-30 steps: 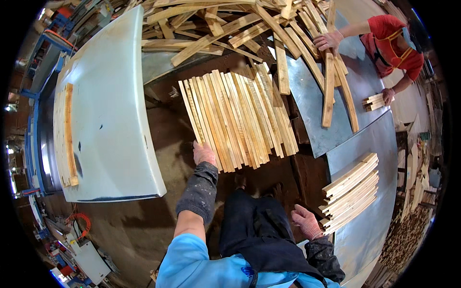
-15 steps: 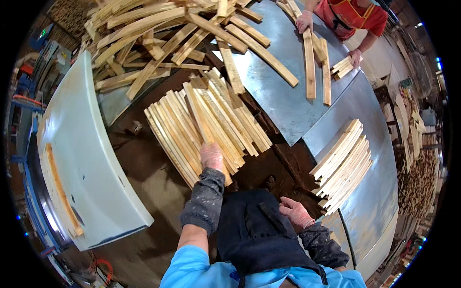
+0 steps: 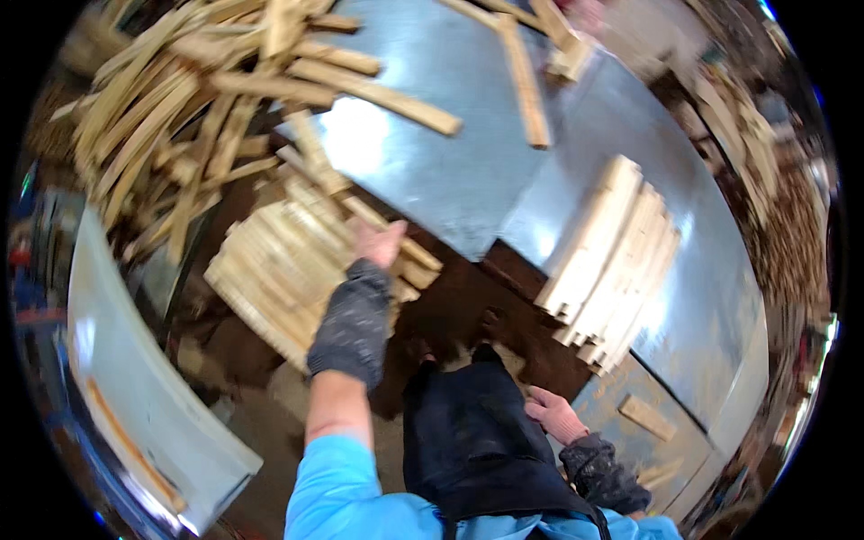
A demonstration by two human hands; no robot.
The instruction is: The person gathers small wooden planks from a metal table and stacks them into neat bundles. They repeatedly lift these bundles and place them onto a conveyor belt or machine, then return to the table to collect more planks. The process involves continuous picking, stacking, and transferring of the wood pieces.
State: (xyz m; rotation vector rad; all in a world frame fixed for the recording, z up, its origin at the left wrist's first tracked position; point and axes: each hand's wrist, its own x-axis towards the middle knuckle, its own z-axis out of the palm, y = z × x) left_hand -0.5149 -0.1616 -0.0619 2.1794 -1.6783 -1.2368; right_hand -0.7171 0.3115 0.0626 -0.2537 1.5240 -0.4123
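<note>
Left of centre, pale, narrow slats (image 3: pixel 279 270)

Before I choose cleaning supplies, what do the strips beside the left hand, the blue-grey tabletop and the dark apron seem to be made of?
Strips beside the left hand: likely bare wood, matte; pale yellow-tan colour, though blur hides the grain.
Tabletop: probably smooth sheet metal; bright glare on blue-grey surface.
Apron: seemingly matte cloth; soft drape, no shine, fibre unclear.

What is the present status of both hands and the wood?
Left hand on a wooden strip; more strips alongside. Right hand beside dark apron. Nothing visibly blocking either hand.
</note>
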